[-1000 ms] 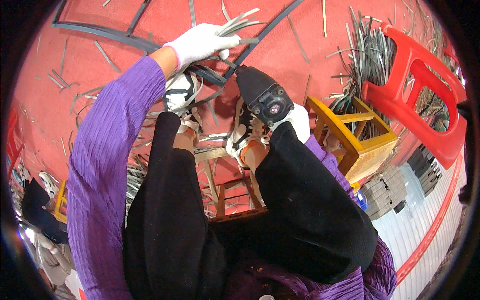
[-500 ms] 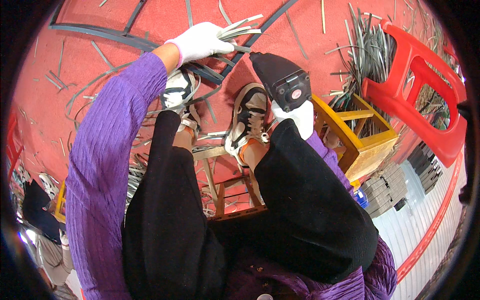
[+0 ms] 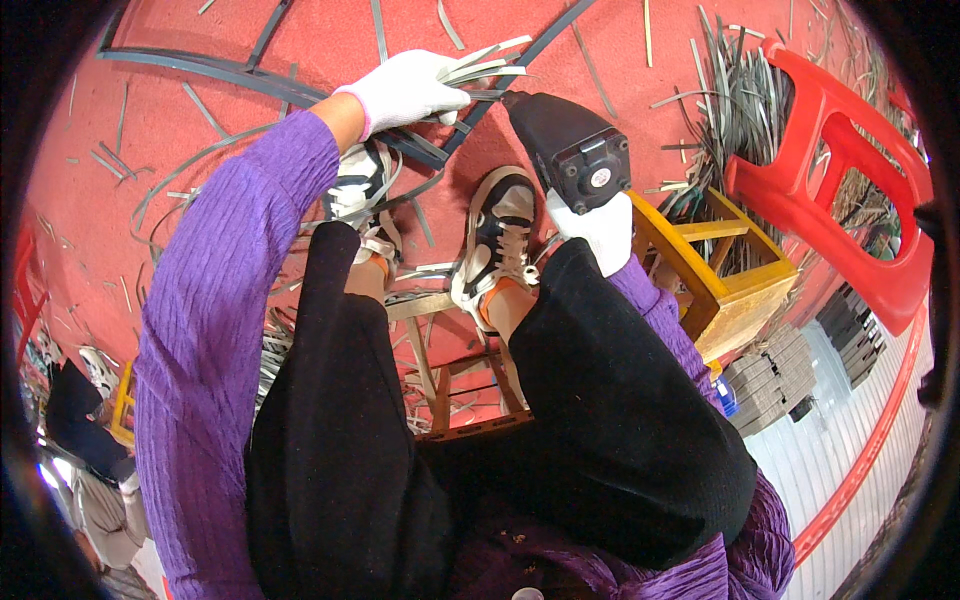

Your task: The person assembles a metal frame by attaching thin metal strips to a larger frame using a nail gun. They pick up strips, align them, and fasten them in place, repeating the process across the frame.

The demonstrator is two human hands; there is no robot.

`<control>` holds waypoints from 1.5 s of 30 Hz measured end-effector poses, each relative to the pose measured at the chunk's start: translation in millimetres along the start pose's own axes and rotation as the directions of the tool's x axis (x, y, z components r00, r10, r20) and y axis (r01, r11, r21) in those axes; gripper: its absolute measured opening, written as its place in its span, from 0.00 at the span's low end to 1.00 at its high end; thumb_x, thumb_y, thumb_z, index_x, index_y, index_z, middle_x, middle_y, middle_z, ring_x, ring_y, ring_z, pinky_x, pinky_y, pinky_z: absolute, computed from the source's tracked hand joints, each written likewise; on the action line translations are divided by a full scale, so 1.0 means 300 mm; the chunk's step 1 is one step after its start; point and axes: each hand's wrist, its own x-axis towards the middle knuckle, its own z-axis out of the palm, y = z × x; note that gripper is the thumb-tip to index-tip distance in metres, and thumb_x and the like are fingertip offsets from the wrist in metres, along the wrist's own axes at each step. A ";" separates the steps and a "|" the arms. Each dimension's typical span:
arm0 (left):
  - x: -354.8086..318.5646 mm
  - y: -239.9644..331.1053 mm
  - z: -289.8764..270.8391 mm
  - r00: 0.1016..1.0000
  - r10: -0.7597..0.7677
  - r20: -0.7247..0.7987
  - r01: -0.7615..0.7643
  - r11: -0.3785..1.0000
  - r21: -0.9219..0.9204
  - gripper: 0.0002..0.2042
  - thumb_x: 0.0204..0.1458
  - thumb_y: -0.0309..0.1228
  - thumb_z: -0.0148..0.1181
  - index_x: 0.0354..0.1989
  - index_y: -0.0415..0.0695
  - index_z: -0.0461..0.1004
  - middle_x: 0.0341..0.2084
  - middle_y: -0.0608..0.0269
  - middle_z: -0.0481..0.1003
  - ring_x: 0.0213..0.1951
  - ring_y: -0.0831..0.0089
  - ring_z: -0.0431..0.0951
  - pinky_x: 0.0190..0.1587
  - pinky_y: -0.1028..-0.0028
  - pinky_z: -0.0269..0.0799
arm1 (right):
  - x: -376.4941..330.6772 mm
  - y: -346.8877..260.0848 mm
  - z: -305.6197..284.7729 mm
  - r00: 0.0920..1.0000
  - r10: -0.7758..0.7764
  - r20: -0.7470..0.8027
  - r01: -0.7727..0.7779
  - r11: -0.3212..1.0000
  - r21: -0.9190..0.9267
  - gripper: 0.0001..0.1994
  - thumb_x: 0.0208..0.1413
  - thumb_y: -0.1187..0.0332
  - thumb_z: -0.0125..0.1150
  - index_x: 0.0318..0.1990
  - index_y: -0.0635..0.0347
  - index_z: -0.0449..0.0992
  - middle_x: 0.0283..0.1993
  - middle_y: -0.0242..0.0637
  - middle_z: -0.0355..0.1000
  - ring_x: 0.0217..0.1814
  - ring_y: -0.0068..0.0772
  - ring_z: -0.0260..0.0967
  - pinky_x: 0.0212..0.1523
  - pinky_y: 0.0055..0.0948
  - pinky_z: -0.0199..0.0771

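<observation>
White-gloved, my left hand (image 3: 412, 92) is closed around a small bunch of flat grey strips (image 3: 487, 66) whose ends fan out to the right. It is beside the dark metal frame (image 3: 430, 148), which lies near my shoes. My right hand (image 3: 600, 232), also gloved, grips a black power tool (image 3: 575, 155) with a bulky, tapered body. The tool hides most of those fingers. Its narrow nose points up and left, close to the frame bar and the strips by my left hand; whether it touches them I cannot tell.
A yellow wooden stool (image 3: 745, 290) lies to the right, with a red plastic stool (image 3: 835, 170) beyond it. A heap of grey strips (image 3: 745, 105) is next to the red stool. Loose strips litter the red floor (image 3: 100, 220). Under me is a wooden seat (image 3: 440, 375).
The power tool and my right hand have shifted slightly right, and the tool has turned a little. My left hand has moved slightly right and down, still holding the strips.
</observation>
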 end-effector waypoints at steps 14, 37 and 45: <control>0.009 -0.042 0.007 0.976 0.147 -0.161 -0.083 0.934 0.348 0.16 0.53 0.42 0.58 0.38 0.40 0.76 0.31 0.52 0.78 0.35 0.61 0.79 0.40 0.67 0.71 | -0.025 -0.026 0.007 0.997 0.071 -0.009 -0.072 0.989 -0.129 0.11 0.48 0.62 0.64 0.33 0.61 0.79 0.27 0.43 0.76 0.31 0.43 0.77 0.30 0.34 0.74; 0.030 -0.029 -0.010 0.931 0.297 -0.210 -0.113 0.785 0.609 0.16 0.50 0.43 0.60 0.36 0.41 0.78 0.26 0.49 0.77 0.32 0.54 0.78 0.39 0.62 0.71 | -0.065 0.057 0.022 0.997 0.017 0.069 -0.021 0.999 0.045 0.16 0.47 0.68 0.64 0.45 0.60 0.75 0.34 0.41 0.77 0.36 0.40 0.77 0.37 0.30 0.75; 0.030 -0.021 -0.013 0.930 0.300 -0.214 -0.118 0.793 0.598 0.16 0.51 0.43 0.60 0.35 0.41 0.78 0.23 0.50 0.76 0.28 0.57 0.77 0.35 0.63 0.71 | -0.057 0.113 0.055 0.985 0.096 0.144 -0.134 0.949 0.285 0.23 0.47 0.68 0.65 0.52 0.61 0.73 0.39 0.40 0.78 0.40 0.36 0.78 0.42 0.26 0.75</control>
